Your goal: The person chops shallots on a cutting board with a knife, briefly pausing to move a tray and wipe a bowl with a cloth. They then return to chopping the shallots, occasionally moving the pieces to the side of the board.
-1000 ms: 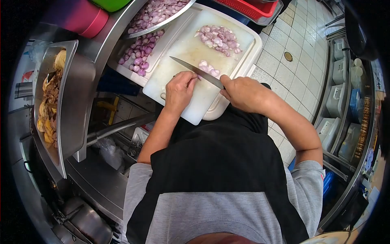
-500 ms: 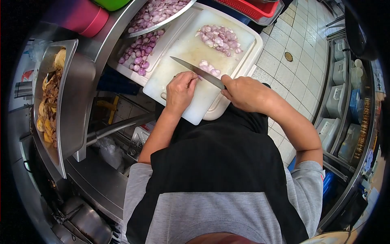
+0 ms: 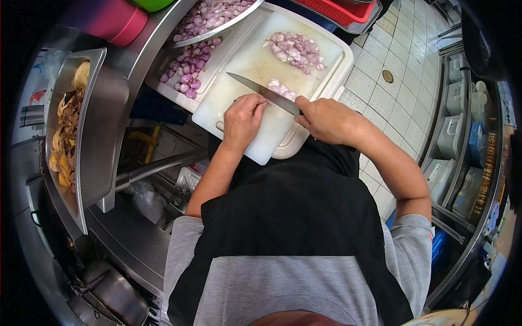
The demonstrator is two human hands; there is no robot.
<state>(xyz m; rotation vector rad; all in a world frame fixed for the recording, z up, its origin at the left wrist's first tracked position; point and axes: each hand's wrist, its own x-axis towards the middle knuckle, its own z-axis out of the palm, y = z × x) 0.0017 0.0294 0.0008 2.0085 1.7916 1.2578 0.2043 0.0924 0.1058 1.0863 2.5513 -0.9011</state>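
My right hand [image 3: 330, 120] is closed around the handle of a kitchen knife [image 3: 260, 91], whose blade points up and left across the white cutting board [image 3: 234, 100]. Against the near side of the blade, the curled fingers of my left hand [image 3: 242, 120] pinch a small shallot, mostly hidden by the fingertips. Just beyond the blade lies a small heap of cut shallots [image 3: 280, 87]. A bigger pile of cut shallots [image 3: 295, 50] rests toward the far end of the board. Whole purple shallots [image 3: 187, 70] fill part of the tub left of the board.
A metal bowl of shallots [image 3: 209, 19] overhangs the tub. At left stands a deep steel pan [image 3: 100, 125] of brown and yellow food, with a pink container [image 3: 128, 27] behind it. Red baskets [image 3: 340, 12] sit at the back; shelves with grey bins [image 3: 448, 130] line the right.
Both hands and the knife stay almost in place, with only a slight shift of the blade at my left fingertips. The heaps look the same.
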